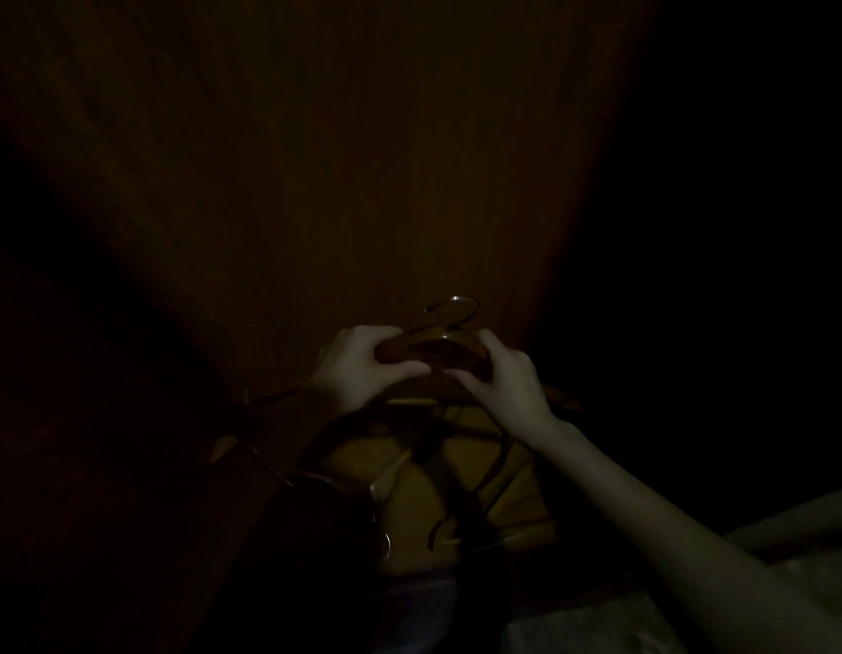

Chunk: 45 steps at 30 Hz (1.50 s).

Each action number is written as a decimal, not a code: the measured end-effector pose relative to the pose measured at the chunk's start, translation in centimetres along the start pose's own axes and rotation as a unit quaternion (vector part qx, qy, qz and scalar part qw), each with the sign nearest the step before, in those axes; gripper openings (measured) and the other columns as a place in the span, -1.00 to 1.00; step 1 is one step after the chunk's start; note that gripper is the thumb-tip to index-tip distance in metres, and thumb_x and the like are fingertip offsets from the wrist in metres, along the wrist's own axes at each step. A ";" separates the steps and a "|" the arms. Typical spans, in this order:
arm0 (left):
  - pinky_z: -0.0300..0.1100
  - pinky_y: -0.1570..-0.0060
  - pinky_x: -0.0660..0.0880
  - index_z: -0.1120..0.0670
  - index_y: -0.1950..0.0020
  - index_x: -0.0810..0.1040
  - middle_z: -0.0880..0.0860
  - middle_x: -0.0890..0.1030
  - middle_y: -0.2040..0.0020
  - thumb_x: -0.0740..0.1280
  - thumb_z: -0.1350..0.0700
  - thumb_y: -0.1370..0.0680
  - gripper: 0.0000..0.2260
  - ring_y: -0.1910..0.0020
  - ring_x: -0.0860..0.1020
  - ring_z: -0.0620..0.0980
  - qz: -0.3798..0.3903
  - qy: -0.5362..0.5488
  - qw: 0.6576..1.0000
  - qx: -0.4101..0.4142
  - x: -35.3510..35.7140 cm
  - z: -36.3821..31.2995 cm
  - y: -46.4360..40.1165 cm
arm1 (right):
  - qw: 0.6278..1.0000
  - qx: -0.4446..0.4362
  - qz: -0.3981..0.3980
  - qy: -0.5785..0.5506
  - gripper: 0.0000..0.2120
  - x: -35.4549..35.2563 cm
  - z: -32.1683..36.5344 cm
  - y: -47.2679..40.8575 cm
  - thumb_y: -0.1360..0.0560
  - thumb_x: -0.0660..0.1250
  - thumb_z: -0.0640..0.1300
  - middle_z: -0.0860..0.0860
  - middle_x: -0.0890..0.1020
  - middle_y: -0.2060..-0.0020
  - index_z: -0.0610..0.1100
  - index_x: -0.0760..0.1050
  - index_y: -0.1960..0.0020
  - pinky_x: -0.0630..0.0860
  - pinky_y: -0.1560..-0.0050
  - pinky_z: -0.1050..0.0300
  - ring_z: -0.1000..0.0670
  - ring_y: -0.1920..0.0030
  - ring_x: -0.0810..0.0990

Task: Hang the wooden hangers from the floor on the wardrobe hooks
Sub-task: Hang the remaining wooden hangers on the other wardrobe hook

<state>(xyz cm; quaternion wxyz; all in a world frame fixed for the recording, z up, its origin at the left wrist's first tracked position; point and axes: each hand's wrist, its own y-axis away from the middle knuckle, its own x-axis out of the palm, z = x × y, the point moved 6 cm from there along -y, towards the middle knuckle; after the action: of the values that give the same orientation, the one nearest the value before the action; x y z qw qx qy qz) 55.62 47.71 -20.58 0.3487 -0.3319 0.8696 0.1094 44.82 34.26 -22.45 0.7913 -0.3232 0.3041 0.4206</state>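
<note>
Light: very dim; most of the view is black.
Right arm: bare forearm (645, 502) reaches in from the lower right corner toward the middle.
Pile on floor: more wooden hangers (438, 493) lie crossed over one another on a yellowish floor patch (461, 469), just beneath the hands; their number cannot be told. A metal hook (387, 546) glints at the pile's near left edge.
Right hand (508, 380): fingers curled over the right end of the held hanger, thumb beneath; grasping it.
Left hand (362, 363): fingers wrapped over the left end of the same hanger, thumb stretched along its underside; grasping it.
Held hanger (423, 349): brown wood, lifted above the pile, between both hands, roughly level. Its wire hook (456, 308) points away from the person, toward the wardrobe.
Wardrobe panel (315, 158): dark reddish-brown wood with upright grain, filling the far middle of the view, just behind the hanger.
</note>
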 end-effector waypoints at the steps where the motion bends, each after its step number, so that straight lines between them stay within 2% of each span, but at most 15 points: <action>1: -0.06 0.01 0.52 -0.14 0.13 0.58 -0.17 0.62 0.19 0.43 -0.16 -0.35 -0.83 0.11 0.59 -0.14 -0.015 0.010 1.000 0.013 -2.8 -2.5 0.1 | 1.000 -0.007 -0.010 -0.020 -0.57 -2.8 2.6 -0.9 -0.44 0.38 -0.02 -0.11 0.62 -0.04 -0.18 0.40 -0.23 0.55 -0.07 0.01 -0.08 -0.02 0.62; 3: -0.08 0.11 0.53 -0.12 0.17 0.57 -0.14 0.61 0.21 0.42 -0.15 -0.35 -0.84 0.16 0.58 -0.14 -0.054 0.018 0.998 0.037 -8.8 -8.1 0.4 | 0.998 -0.037 -0.044 -0.019 -0.53 -8.7 8.2 -2.7 -0.43 0.39 0.00 -0.11 0.63 -0.02 -0.19 0.38 -0.24 0.59 0.04 0.00 -0.09 0.03 0.63; 7: -0.21 0.33 0.42 -0.07 0.29 0.46 -0.08 0.51 0.34 0.43 -0.12 -0.34 -0.80 0.32 0.50 -0.12 -0.152 -0.001 0.985 0.087 -21.0 -19.9 1.3 | 0.984 -0.116 -0.132 0.017 -0.47 -20.8 19.7 -6.2 -0.42 0.40 0.00 -0.15 0.63 -0.04 -0.22 0.36 -0.29 0.51 0.08 0.17 -0.11 0.03 0.63; 10: -0.06 0.35 0.40 0.00 0.29 0.43 0.03 0.50 0.38 0.41 -0.16 -0.35 -0.72 0.37 0.48 -0.01 -0.195 -0.042 0.973 0.116 -28.8 -28.1 1.7 | 0.977 -0.147 -0.145 0.051 -0.45 -28.7 27.2 -8.4 -0.47 0.33 0.03 -0.15 0.62 -0.01 -0.21 0.30 -0.35 0.59 0.08 0.01 -0.14 0.07 0.64; 12: -0.12 0.39 0.37 -0.02 0.25 0.42 -0.03 0.48 0.38 0.37 -0.19 -0.38 -0.72 0.37 0.48 -0.04 -0.207 -0.067 0.967 0.131 -32.7 -32.5 1.8 | 0.971 -0.160 -0.156 0.080 -0.42 -33.0 31.0 -9.7 -0.49 0.27 0.08 -0.14 0.63 0.08 -0.19 0.25 -0.38 0.60 0.18 -0.06 -0.14 0.16 0.63; 15: -0.15 0.36 0.41 0.01 0.15 0.48 -0.08 0.51 0.33 0.31 -0.27 -0.36 -0.65 0.34 0.50 -0.10 -0.231 -0.070 0.960 0.139 -38.2 -39.0 2.3 | 0.961 -0.184 -0.170 0.113 -0.43 -39.6 36.6 -11.5 -0.50 0.23 0.12 -0.11 0.62 0.14 -0.16 0.22 -0.39 0.59 0.23 -0.06 -0.12 0.22 0.62; 17: -0.02 0.23 0.55 0.04 0.02 0.53 -0.03 0.60 0.20 0.31 -0.32 -0.31 -0.52 0.23 0.57 -0.06 -0.245 -0.071 0.956 0.147 -41.3 -42.4 2.3 | 0.954 -0.199 -0.182 0.127 -0.45 -43.4 39.8 -12.4 -0.50 0.23 0.12 -0.10 0.61 0.16 -0.16 0.24 -0.37 0.58 0.25 -0.01 -0.12 0.24 0.62; 19: -0.01 0.10 0.57 0.03 -0.10 0.51 -0.04 0.62 0.05 0.39 -0.30 -0.30 -0.47 0.08 0.59 -0.03 -0.262 -0.089 0.948 0.158 -43.9 -45.3 2.3 | 0.946 -0.214 -0.200 0.141 -0.47 -46.7 42.3 -13.1 -0.50 0.23 0.11 -0.09 0.61 0.17 -0.16 0.25 -0.35 0.56 0.27 0.02 -0.12 0.24 0.61; 23: -0.35 0.17 0.48 0.03 -0.12 0.44 -0.07 0.56 0.06 0.46 -0.01 -0.38 -0.62 0.04 0.58 -0.03 -0.281 -0.116 0.931 0.200 -47.8 -49.9 2.8 | 0.937 -0.232 -0.227 0.133 -0.47 -51.0 45.7 -14.1 -0.49 0.23 0.13 -0.08 0.62 0.06 -0.12 0.22 -0.34 0.59 0.15 -0.04 -0.10 0.14 0.63; 27: -0.09 -0.06 0.50 -0.08 -0.28 0.29 0.00 0.53 -0.19 0.44 -0.03 -0.40 -0.48 -0.15 0.52 0.00 -0.285 -0.187 0.920 0.196 -49.8 -51.9 2.6 | 0.947 -0.205 -0.222 0.113 -0.42 -52.5 46.5 -15.2 -0.50 0.21 0.15 -0.07 0.56 -0.16 -0.05 0.13 -0.41 0.58 -0.01 -0.04 -0.09 -0.04 0.60; 29: -0.08 -0.10 0.45 -0.13 -0.29 0.28 -0.03 0.51 -0.21 0.40 -0.07 -0.41 -0.50 -0.20 0.48 -0.03 -0.286 -0.207 0.918 0.182 -50.7 -52.2 2.1 | 0.953 -0.182 -0.223 0.090 -0.41 -53.3 46.4 -15.7 -0.51 0.21 0.13 -0.07 0.53 -0.20 -0.01 0.07 -0.44 0.58 -0.05 -0.03 -0.10 -0.08 0.60; 33: -0.16 0.02 0.44 -0.10 -0.21 0.40 -0.06 0.56 -0.13 0.33 -0.10 -0.47 -0.66 -0.07 0.53 -0.04 -0.328 -0.236 0.888 0.221 -53.6 -54.6 1.9 | 0.952 -0.152 -0.262 0.051 -0.43 -57.1 47.2 -17.5 -0.49 0.26 0.08 -0.13 0.54 -0.18 -0.03 0.13 -0.41 0.58 -0.06 -0.06 -0.14 -0.08 0.59; 37: -0.22 0.10 0.44 -0.04 -0.17 0.48 -0.04 0.58 -0.07 0.34 -0.02 -0.48 -0.72 0.05 0.52 -0.10 -0.335 -0.188 0.886 0.260 -57.0 -58.1 0.4 | 0.941 -0.162 -0.294 0.044 -0.44 -61.9 49.7 -19.7 -0.48 0.32 0.01 -0.12 0.54 -0.20 -0.11 0.23 -0.40 0.54 -0.10 0.04 -0.11 -0.14 0.56; 41: -0.20 0.04 0.48 0.02 -0.26 0.46 0.02 0.57 -0.11 0.34 0.08 -0.50 -0.67 0.01 0.53 -0.06 -0.329 -0.148 0.890 0.280 -59.2 -60.5 -1.8 | 0.935 -0.137 -0.321 0.071 -0.40 -65.2 51.4 -22.5 -0.47 0.33 0.02 -0.12 0.55 -0.19 -0.09 0.22 -0.43 0.55 -0.11 0.01 -0.10 -0.09 0.58; 45: -0.22 0.33 0.51 0.01 -0.20 0.49 0.01 0.58 0.07 0.32 0.14 -0.51 -0.73 0.29 0.54 -0.07 -0.336 -0.119 0.890 0.284 -61.3 -61.2 -3.7 | 0.934 -0.135 -0.317 0.096 -0.40 -67.1 53.1 -25.2 -0.47 0.32 0.02 -0.09 0.59 -0.10 -0.05 0.20 -0.44 0.60 0.07 0.11 0.06 0.21 0.59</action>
<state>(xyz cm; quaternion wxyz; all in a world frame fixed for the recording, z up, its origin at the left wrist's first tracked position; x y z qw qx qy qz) 58.29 49.81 66.07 0.5446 -0.4753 0.6526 -0.2271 46.72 32.51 66.68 0.7996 -0.5454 0.2006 0.1514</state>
